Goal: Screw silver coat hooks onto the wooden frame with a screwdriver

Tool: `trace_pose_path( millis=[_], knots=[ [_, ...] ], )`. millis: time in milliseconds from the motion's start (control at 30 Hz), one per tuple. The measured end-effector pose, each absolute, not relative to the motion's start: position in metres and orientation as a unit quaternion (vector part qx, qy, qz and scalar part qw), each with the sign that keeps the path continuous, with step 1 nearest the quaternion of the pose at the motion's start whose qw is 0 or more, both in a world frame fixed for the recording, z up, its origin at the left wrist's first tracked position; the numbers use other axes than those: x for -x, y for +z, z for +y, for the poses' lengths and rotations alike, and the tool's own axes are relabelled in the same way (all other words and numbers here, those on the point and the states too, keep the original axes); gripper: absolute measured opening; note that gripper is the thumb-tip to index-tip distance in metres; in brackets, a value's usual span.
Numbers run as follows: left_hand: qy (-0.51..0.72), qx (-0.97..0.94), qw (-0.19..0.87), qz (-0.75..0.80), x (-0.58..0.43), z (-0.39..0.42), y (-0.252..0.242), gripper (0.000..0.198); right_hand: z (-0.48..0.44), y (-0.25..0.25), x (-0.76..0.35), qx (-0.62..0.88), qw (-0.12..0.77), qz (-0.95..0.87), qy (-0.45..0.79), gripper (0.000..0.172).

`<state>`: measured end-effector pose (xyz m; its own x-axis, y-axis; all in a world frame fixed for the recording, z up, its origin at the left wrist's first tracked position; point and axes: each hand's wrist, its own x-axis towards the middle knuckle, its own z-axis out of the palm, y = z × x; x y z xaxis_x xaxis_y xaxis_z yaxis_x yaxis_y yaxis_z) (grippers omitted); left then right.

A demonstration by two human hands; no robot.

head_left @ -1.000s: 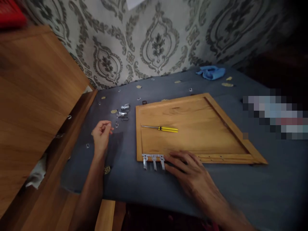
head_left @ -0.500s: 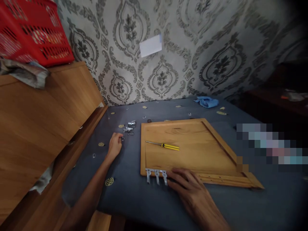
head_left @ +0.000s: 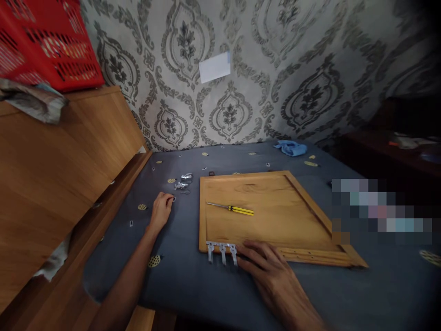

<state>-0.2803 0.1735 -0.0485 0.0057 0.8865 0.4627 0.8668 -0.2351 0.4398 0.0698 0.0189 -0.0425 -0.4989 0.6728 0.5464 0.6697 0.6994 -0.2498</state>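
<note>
My left hand (head_left: 161,212) rests low over the dark grey cloth, its fingers curled into a pinch; whatever is between the fingertips is too small to make out. Just beyond it lie several shiny metal hinge parts (head_left: 182,184). My right hand (head_left: 270,276) lies with outstretched fingers on the near edge of a framed wooden panel (head_left: 262,188), like a cabinet door. Its fingertips are at the rightmost of three metal hinge brackets (head_left: 222,250), lined up along the panel's near left edge. A screwdriver (head_left: 237,210) with a yellow and black handle lies on the panel.
A wooden cabinet (head_left: 86,151) stands at the left, with a red plastic basket (head_left: 65,50) and a crumpled cloth (head_left: 34,101) on top. A blue cloth (head_left: 291,148) lies near the patterned wall. A blurred-out patch covers an area right of the panel.
The whole view has shifted slightly. My left hand stays by the hinge parts with its fingertips pinched. The right hand keeps its place beside the brackets.
</note>
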Motion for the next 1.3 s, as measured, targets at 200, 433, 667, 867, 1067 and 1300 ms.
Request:
trace_pose_path(
  millis=[200, 433, 667, 867, 1067, 1300],
  knots=[
    [0.311, -0.726, 0.008, 0.614, 0.275, 0.167, -0.042, 0.015, 0.018, -0.041, -0.070, 0.390, 0.318, -0.864, -0.012, 0.039],
    [0.289, -0.724, 0.010, 0.626, 0.277, 0.161, -0.035, 0.013, 0.018, -0.041, -0.068, 0.393, 0.317, -0.863, -0.025, 0.040],
    [0.295, -0.725, 0.032, 0.622, 0.275, 0.154, -0.027, 0.012, 0.016, -0.038, -0.064, 0.405, 0.344, -0.847, -0.004, 0.034],
    [0.329, -0.717, 0.071, 0.610, 0.269, 0.152, -0.019, 0.008, 0.014, -0.038, -0.064, 0.420, 0.324, -0.848, 0.013, 0.035],
    [0.340, -0.730, 0.174, 0.566, 0.238, 0.145, -0.008, 0.011, 0.013, -0.040, -0.064, 0.419, 0.298, -0.857, 0.027, 0.032],
    [0.291, -0.786, 0.286, 0.464, 0.175, 0.107, 0.013, 0.011, 0.014, -0.039, -0.064, 0.417, 0.301, -0.858, 0.024, 0.023]
  ],
)
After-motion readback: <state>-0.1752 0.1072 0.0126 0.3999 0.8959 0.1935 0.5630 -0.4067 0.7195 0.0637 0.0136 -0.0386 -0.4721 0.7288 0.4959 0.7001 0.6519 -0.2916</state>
